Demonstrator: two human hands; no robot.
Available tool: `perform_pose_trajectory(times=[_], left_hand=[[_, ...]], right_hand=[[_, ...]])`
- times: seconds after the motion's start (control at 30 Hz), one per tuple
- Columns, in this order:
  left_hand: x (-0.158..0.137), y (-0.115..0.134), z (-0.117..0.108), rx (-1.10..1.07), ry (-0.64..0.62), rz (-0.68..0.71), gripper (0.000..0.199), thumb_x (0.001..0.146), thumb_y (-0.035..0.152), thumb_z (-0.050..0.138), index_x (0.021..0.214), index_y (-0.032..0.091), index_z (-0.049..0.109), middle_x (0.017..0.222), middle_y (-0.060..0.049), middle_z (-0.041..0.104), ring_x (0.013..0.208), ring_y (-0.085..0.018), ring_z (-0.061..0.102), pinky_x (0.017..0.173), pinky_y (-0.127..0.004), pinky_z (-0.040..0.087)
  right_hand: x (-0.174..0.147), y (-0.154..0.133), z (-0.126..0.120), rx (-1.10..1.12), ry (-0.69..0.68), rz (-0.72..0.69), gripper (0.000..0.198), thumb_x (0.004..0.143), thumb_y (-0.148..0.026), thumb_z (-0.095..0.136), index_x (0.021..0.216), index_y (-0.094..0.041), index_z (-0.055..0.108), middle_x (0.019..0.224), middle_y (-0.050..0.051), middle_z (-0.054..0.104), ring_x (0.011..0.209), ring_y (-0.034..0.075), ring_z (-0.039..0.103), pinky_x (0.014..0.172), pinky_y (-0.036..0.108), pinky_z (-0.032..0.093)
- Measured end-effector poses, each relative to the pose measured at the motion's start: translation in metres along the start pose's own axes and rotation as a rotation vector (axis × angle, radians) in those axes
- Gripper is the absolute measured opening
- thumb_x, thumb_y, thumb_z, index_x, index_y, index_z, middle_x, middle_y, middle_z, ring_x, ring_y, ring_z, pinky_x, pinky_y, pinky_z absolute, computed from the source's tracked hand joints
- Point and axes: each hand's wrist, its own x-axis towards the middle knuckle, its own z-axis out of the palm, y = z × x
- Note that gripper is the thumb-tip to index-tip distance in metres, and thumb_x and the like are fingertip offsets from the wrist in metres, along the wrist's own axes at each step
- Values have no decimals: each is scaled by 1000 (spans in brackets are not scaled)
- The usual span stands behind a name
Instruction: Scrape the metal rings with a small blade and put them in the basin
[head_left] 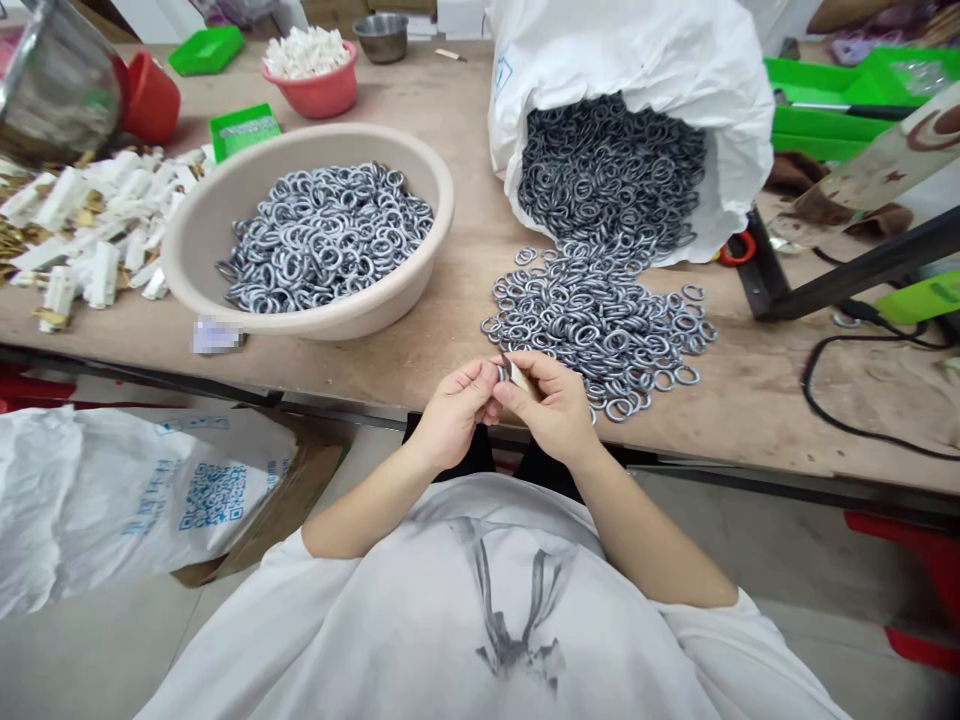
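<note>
My left hand [454, 410] and my right hand [551, 405] meet at the table's front edge, fingertips together. Between them they pinch a small metal ring and a pale, flat piece [517, 375]; which hand holds which part I cannot tell. Just beyond the hands lies a loose pile of silver metal rings [600, 320], spilled from a white sack [660, 60] lying on its side. To the left stands a beige basin [202, 240] holding several more rings.
White plastic pieces [97, 230] and brass bits lie at the far left. A pink bowl [322, 95], red cup [154, 100] and green trays [825, 100] stand at the back. A black bar [847, 275] and cable [840, 350] cross the right side. A white bag [112, 490] lies below left.
</note>
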Motion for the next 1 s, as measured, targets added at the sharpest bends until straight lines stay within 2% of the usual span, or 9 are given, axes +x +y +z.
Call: perform_pose_trajectory(times=[0.1,0.17,0.3,0.47,0.63,0.73,0.87,0.93,1.0], left_hand=[[-4,1,-1,2,5,30,46,77,57,72,65,19,51,55,4,42,50,-7,37,50,-22,36],[-6,3,-1,-25,30,26,47,79,58,71,64,19,49,54,5,40,49,-8,35,50,-23,36],[-8,5,1,-46,105,-13,45,76,57,73,67,20,49,55,5,40,47,-7,35,48,-22,35],[-7,6,3,-92,115,-35,47,69,54,79,64,19,49,53,5,40,46,-6,34,45,-22,32],[-5,5,-2,-126,49,-101,45,71,52,79,65,19,48,50,7,35,45,-6,30,47,-22,32],[-8,5,-7,-157,23,-113,44,73,50,78,65,19,48,49,7,33,44,-6,28,47,-22,32],[-17,7,-13,-146,-66,-91,44,79,48,74,61,18,48,49,6,37,44,-6,32,50,-23,36],[-20,8,-17,-130,-44,-52,43,80,47,74,60,17,51,51,4,42,46,-6,38,53,-23,40],[-20,9,-22,-104,20,-7,38,77,45,77,64,16,57,55,3,50,49,-7,45,55,-22,43]], right_hand=[[-1,-4,-4,-120,36,-1,40,92,-61,52,94,-23,67,77,1,66,69,16,59,66,30,47],[-4,-8,-5,-304,35,-74,43,94,-61,48,86,-22,64,72,1,62,65,16,55,62,28,41],[-13,-14,-2,-633,-60,-222,50,97,-61,39,70,-22,54,65,1,55,60,15,48,57,29,30],[-13,-19,-1,-748,-93,-249,52,100,-59,34,68,-22,50,63,2,54,58,15,46,57,29,28],[-13,-20,1,-684,-152,-177,52,100,-58,34,69,-22,57,66,3,60,63,16,54,59,28,31],[-8,-17,1,-706,-122,-143,51,99,-58,37,69,-22,58,67,3,62,63,16,55,59,28,30],[20,-14,-7,-891,5,40,48,98,-56,39,73,-23,61,63,2,62,59,17,54,56,28,27],[41,-13,-9,-1018,-1,101,44,98,-55,41,83,-23,67,73,4,68,66,20,60,59,28,30],[61,-11,-5,-1151,-71,87,37,96,-53,49,99,-22,69,91,9,73,78,23,65,62,29,34]])
